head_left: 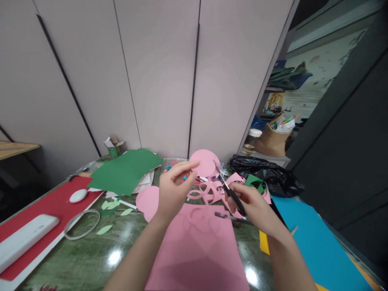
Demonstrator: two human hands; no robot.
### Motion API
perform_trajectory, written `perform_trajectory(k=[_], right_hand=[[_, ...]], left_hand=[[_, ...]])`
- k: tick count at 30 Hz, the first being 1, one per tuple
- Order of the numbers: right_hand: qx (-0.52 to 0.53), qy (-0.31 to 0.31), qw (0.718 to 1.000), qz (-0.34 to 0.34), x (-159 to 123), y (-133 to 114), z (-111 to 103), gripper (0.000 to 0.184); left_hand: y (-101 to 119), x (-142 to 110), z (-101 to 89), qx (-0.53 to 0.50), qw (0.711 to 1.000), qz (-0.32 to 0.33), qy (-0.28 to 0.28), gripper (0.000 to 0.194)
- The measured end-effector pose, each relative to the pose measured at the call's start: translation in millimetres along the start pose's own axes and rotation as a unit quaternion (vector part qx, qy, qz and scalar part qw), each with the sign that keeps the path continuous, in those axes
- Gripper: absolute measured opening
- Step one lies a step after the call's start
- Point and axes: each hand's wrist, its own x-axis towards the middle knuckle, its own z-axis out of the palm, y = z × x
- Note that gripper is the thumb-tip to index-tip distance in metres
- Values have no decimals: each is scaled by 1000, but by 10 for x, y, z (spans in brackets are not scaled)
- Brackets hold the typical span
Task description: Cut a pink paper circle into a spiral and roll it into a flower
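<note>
My left hand (pixel 177 184) is raised above the table, its thumb and fingers closed at the left edge of a round pink paper piece (pixel 206 159). In my right hand (pixel 248 198) are scissors (pixel 232 194) with black handles, their blades pointing up and left at the circle's right side. Below both hands lies a large pink sheet (pixel 200 250). A utility knife (pixel 232 217) rests across its upper right part. Pink paper cut-offs (pixel 209 192) with curved openings lie behind the sheet, and a rounded pink cutout (pixel 148 201) is left of my left hand.
Green paper (pixel 127 169), pale green leaf cutouts (pixel 104 230) and a tape-like ring (pixel 81 224) lie left. Farther left, a white device (pixel 27 238) and white mouse (pixel 78 196) rest on red paper (pixel 60 206). Blue paper (pixel 315 234) and a black bag (pixel 269 176) are right.
</note>
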Motion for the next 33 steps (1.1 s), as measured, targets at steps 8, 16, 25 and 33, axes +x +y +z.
perform_trajectory(k=[8,16,25,33], right_hand=[[3,6,1000,-5,35,48,30,21],[7,12,1000,5,86,55,78,13],[27,18,999,0,66,18,101,11],[22,16,1000,1,25,-27,122,11]], left_hand=[[-33,-7,21,-35,999,-7,4,30],[-50,10,-8,-36,999,-14,-9,30],[-4,-25,-8,-17,998,-28,-50,30],[3,-18,-27,-5,999,-10,-50,29]])
